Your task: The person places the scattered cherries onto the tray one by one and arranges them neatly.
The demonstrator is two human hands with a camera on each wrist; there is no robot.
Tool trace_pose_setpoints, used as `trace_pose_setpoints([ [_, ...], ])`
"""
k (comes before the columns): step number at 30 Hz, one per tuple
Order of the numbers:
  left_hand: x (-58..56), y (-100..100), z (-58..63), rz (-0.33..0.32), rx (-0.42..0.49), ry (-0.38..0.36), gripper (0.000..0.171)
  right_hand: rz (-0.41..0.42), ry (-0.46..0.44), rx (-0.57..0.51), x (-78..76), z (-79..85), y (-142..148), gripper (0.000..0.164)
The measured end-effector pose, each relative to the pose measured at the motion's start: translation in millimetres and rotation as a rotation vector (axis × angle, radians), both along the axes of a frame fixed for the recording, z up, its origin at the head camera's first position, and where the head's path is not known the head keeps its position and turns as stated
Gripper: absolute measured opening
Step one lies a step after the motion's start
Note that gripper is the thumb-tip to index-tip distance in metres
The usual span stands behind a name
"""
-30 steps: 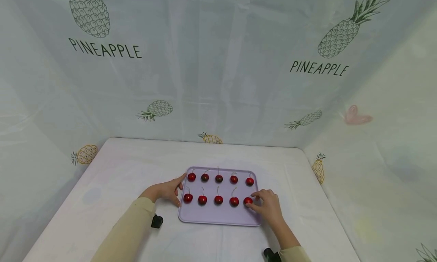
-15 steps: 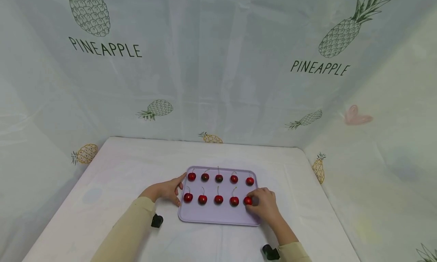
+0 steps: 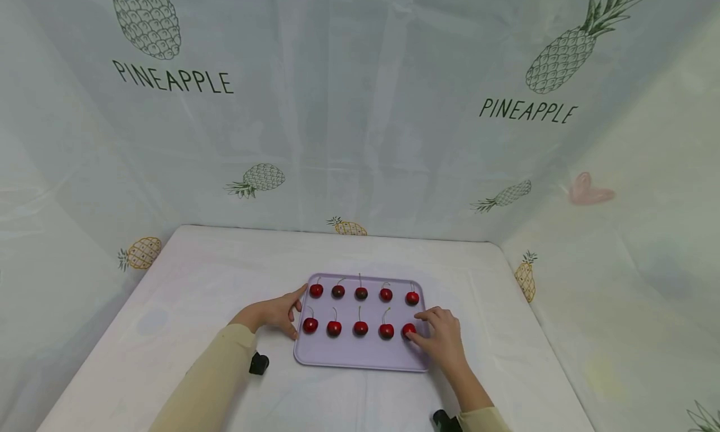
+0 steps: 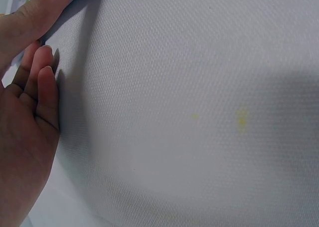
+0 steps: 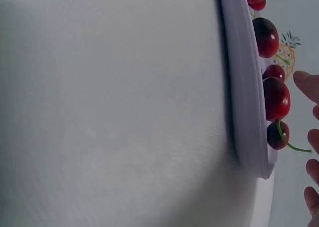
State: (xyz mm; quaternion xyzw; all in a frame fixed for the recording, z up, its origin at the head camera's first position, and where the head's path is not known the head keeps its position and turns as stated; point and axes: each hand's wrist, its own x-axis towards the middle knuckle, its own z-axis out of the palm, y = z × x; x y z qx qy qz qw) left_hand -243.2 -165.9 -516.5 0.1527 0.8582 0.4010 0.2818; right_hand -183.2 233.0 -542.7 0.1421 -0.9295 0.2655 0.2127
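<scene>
A lilac tray lies on the white tabletop, with several red cherries in two rows, their stems mostly pointing away. My left hand rests at the tray's left edge, index finger at the far corner and thumb lower down. In the left wrist view its fingers are loosely bent beside the tray. My right hand is over the tray's right edge, thumb right at the front-row end cherry, index finger spread away from it. The right wrist view shows the thumb apart from the nearest cherry.
Black wrist-camera mounts show beside both forearms. A pineapple-print sheet hangs behind the table and along its sides. White cloth covers the tabletop around the tray.
Half a second ago my right fingers were closed around the front-row end cherry; now they have spread off it. My left hand and the tray look unmoved.
</scene>
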Motion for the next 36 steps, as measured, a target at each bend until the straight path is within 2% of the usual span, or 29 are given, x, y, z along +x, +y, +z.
trace_pose_setpoints([
  [4,0.1,0,0.0,-0.002,0.005,-0.002,0.12,-0.055,-0.085,0.03,0.8,-2.3,-2,0.033],
  [8,-0.7,-1,-1.8,-0.003,-0.009,0.0,0.121,-0.073,-0.171,0.06,-0.3,-2.9,-4,0.032],
  [15,-0.5,0,-1.7,-0.001,-0.013,-0.001,0.121,-0.036,-0.18,0.094,-4.5,-2.6,-5,0.027],
  [19,0.0,1,-0.6,0.018,-0.028,-0.011,0.121,0.014,-0.123,0.098,-7.1,-3.5,-2,0.03],
  [23,1.1,1,0.3,0.016,-0.034,-0.01,0.12,0.036,0.023,0.043,-5.8,-2.2,0,0.038],
  [26,1.6,0,0.7,0.004,-0.029,-0.003,0.12,0.027,0.113,-0.017,-1.8,0.1,-2,0.042],
  [28,1.5,0,0.8,0.0,-0.026,-0.002,0.12,0.0,0.114,-0.04,1.8,1.7,-4,0.042],
  [30,0.8,0,0.0,0.002,-0.025,0.001,0.12,-0.048,0.051,-0.055,5.4,2.4,-7,0.039],
  [34,-0.5,0,-1.4,0.01,-0.022,-0.002,0.119,-0.143,-0.138,-0.042,8.7,-0.2,-12,0.036],
  [36,-0.8,-1,-2.0,0.012,-0.022,-0.002,0.119,-0.171,-0.196,-0.031,8.4,-2.3,-13,0.037],
])
